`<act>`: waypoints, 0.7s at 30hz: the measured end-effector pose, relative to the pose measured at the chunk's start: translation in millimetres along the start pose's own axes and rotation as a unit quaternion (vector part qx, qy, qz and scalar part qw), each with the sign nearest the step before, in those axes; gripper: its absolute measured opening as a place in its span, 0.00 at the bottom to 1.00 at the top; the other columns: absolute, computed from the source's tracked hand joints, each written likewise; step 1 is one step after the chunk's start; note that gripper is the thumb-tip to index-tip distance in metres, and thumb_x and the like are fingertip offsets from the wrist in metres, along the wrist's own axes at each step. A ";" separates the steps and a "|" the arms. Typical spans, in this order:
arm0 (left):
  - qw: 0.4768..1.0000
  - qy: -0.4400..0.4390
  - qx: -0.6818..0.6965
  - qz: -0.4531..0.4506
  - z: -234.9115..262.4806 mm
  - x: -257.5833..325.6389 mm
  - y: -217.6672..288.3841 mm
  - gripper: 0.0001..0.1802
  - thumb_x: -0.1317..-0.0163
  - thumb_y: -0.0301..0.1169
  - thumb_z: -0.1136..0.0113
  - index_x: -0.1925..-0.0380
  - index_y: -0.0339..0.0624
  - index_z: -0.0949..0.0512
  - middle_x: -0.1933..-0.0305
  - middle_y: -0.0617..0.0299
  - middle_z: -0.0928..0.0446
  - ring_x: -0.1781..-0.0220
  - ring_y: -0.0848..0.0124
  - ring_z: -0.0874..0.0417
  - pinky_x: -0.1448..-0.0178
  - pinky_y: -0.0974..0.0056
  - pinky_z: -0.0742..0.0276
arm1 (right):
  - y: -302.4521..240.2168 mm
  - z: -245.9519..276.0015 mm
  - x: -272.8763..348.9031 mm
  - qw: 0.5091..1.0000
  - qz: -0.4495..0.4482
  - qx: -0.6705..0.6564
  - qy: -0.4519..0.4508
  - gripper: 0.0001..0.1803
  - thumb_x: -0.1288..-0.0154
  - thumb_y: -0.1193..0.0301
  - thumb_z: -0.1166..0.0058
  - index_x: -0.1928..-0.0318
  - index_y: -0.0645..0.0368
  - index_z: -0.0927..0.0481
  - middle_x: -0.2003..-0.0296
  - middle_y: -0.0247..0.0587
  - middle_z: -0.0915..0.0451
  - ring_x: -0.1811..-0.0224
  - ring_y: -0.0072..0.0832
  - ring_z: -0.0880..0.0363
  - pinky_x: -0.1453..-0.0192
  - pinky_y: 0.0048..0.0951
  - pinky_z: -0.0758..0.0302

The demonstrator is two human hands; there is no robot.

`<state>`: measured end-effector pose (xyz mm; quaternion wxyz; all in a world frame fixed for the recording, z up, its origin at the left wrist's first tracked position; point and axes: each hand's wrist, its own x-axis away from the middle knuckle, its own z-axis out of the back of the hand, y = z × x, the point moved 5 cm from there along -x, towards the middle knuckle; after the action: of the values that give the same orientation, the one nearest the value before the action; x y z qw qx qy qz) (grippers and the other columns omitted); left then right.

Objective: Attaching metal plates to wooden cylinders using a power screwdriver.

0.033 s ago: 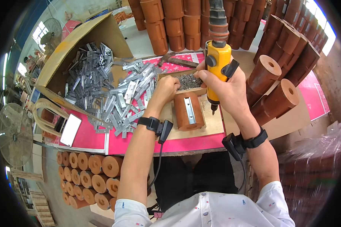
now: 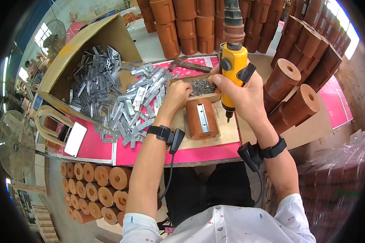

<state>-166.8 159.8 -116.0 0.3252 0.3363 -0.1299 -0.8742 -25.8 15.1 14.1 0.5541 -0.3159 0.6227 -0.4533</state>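
My right hand [image 2: 249, 97] is wrapped round a yellow electric screwdriver [image 2: 234, 65], whose bit points down to the right of a brown cylinder [image 2: 193, 123]. That cylinder lies on a pale board [image 2: 229, 137], with a silver metal strip [image 2: 202, 117] set along its upper side. Behind it is a shallow box [image 2: 207, 97] of small screws [image 2: 201, 87]. At the box's left end my left hand [image 2: 176, 96] has its fingers curled together over the screws; whatever they pinch is hidden.
Loose metal strips [image 2: 138, 101] spread left from a tipped cardboard box [image 2: 56, 77]. A hammer [image 2: 190, 65] lies behind the screws. Brown cylinders stand at the back [image 2: 166, 36] and right [image 2: 290, 81]; more are stacked below left [image 2: 105, 196]. A phone [image 2: 76, 139] leans near a fan [image 2: 15, 143].
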 end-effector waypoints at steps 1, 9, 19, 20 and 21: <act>1.000 0.000 0.000 0.000 0.3 1.2 0.2 0.06 0.46 0.26 0.42 0.73 0.35 0.18 0.70 0.43 0.20 0.63 0.47 0.19 0.54 0.50 0.24 | -0.7 -0.2 -0.1 1.000 -0.009 0.012 0.003 0.18 0.41 0.71 0.36 0.53 0.61 0.26 0.64 0.30 0.22 0.61 0.15 0.25 0.54 0.22 0.26; 0.905 0.100 0.348 0.222 33.4 21.9 14.0 0.05 0.34 0.28 0.44 0.63 0.37 0.25 0.65 0.60 0.18 0.64 0.77 0.19 0.63 0.69 0.24 | -4.6 1.5 -3.9 1.000 0.010 0.003 0.004 0.16 0.41 0.69 0.36 0.56 0.61 0.25 0.65 0.30 0.21 0.62 0.16 0.25 0.54 0.22 0.26; 0.832 0.092 0.483 0.256 45.8 78.9 66.7 0.03 0.34 0.25 0.45 0.65 0.38 0.26 0.68 0.62 0.22 0.68 0.76 0.21 0.62 0.69 0.23 | -14.9 -10.1 -10.0 0.998 0.018 -0.055 -0.015 0.18 0.44 0.69 0.35 0.55 0.62 0.24 0.65 0.31 0.20 0.62 0.16 0.23 0.56 0.22 0.25; 0.823 0.078 0.501 0.256 44.1 81.0 71.2 0.02 0.35 0.24 0.44 0.65 0.37 0.26 0.67 0.61 0.21 0.67 0.76 0.20 0.60 0.70 0.22 | -15.6 -10.6 -10.4 0.998 0.017 -0.054 -0.013 0.18 0.44 0.69 0.35 0.55 0.62 0.24 0.65 0.31 0.20 0.62 0.16 0.23 0.56 0.22 0.25; 0.824 0.077 0.501 0.256 44.8 83.0 74.7 0.02 0.35 0.24 0.44 0.65 0.37 0.26 0.67 0.61 0.21 0.67 0.76 0.20 0.60 0.70 0.22 | -17.5 -11.9 -11.2 0.998 0.025 -0.063 -0.016 0.18 0.44 0.69 0.35 0.56 0.62 0.24 0.65 0.31 0.20 0.63 0.16 0.23 0.56 0.22 0.25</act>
<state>-207.7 49.4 -91.4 0.3329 0.4737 -0.6056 -0.5459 -37.2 20.8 34.3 0.5544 -0.3420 0.6483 -0.3941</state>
